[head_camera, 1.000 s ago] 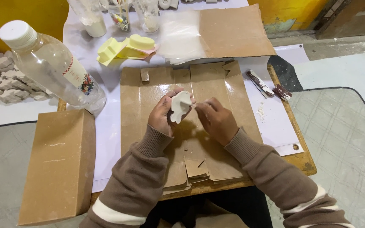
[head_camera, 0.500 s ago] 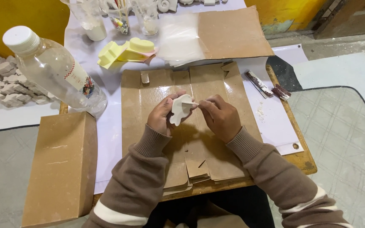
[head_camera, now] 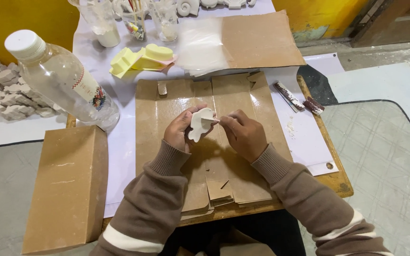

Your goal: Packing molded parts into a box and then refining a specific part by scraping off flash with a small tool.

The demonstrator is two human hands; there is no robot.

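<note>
The small cast piece (head_camera: 200, 124) is off-white. The flattened cardboard (head_camera: 200, 156) and the closed box (head_camera: 67, 187) are plain brown. The sleeves (head_camera: 153, 208) are taupe with a cream stripe. The moulds (head_camera: 141, 58) are pale yellow. The bottle (head_camera: 62, 80) is clear with a white cap and a checked-edged label. The wall (head_camera: 15, 16) is yellow.

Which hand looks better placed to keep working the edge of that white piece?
Probably the right hand: its fingertips already meet the edge of the white piece, while the left hand is busy gripping it above the cardboard.
</note>
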